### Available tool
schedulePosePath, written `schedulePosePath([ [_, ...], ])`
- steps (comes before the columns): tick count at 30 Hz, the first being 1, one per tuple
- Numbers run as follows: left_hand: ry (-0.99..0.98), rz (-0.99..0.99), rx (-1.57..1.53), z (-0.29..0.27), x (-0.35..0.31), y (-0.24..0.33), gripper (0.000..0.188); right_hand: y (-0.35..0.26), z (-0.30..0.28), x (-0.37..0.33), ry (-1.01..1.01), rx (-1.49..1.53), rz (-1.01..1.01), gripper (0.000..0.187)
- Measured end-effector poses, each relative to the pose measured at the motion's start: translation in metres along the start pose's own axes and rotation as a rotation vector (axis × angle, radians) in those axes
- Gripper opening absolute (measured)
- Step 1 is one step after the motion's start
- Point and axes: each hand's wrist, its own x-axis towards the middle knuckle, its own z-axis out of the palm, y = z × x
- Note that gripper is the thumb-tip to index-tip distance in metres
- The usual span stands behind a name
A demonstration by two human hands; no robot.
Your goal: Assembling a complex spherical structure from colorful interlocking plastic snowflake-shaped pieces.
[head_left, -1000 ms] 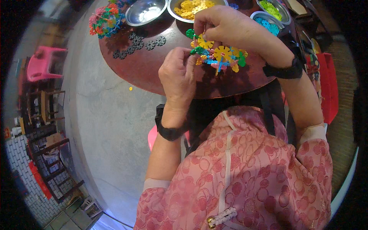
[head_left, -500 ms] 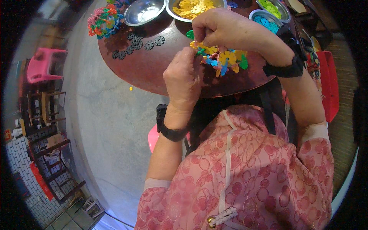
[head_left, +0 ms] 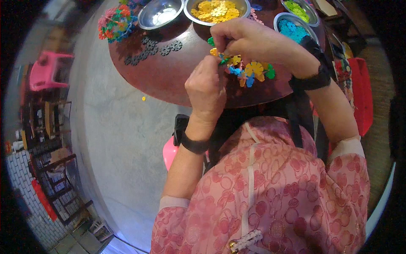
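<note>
A cluster of linked flower-shaped plastic discs (head_left: 254, 67), in yellow, blue, green and pink, sits at the near side of the round table under my hands. My left hand (head_left: 206, 86) is closed, its thumb and fingertips pinched at the cluster's left end. Above it, my right hand (head_left: 243, 40) bends down in a pinch, its fingertips almost meeting the left ones. Whatever small piece lies between the right fingertips is hidden. Beyond my right hand stands a metal bowl of yellow discs (head_left: 218, 10).
The dark red table (head_left: 165, 78) has a curved near edge. Black discs (head_left: 146, 51) lie at its left, by a colourful disc ball (head_left: 116, 25). Farther back are a shiny metal bowl (head_left: 160, 15), a bowl of blue discs (head_left: 292, 28) and one of green discs (head_left: 298, 9).
Both hands have stayed pinched together at the cluster's left end. My left hand has shifted slightly right, and the cluster has tilted and moved a little.
</note>
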Motion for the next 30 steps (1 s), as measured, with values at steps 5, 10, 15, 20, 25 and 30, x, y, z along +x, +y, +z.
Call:
schedulePosePath([
  [5,-0.018,-0.061,-0.018,0.001,0.0,0.0,0.015,0.011,-0.003,0.011,-0.002,-0.295,-0.273,0.006],
  [10,-0.059,-0.089,-0.063,-0.012,0.007,0.01,0.017,-0.005,-0.01,0.009,-0.052,-0.228,-0.091,0.008],
  [15,0.093,-0.217,-0.337,-0.015,0.01,-0.002,0.027,-0.012,-0.019,-0.002,-0.188,-0.259,-0.168,0.014],
  [20,0.013,-0.183,-0.151,-0.003,0.01,-0.013,0.035,-0.018,-0.03,-0.007,-0.11,-0.434,-0.276,0.016],
  [25,0.115,-0.141,-0.168,0.001,0.016,-0.012,0.038,-0.021,-0.025,-0.005,-0.237,-0.409,-0.222,0.018],
  [30,-0.005,-0.158,-0.23,-0.006,0.013,-0.012,0.027,-0.023,-0.041,0.008,-0.211,-0.126,-0.162,0.018],
])
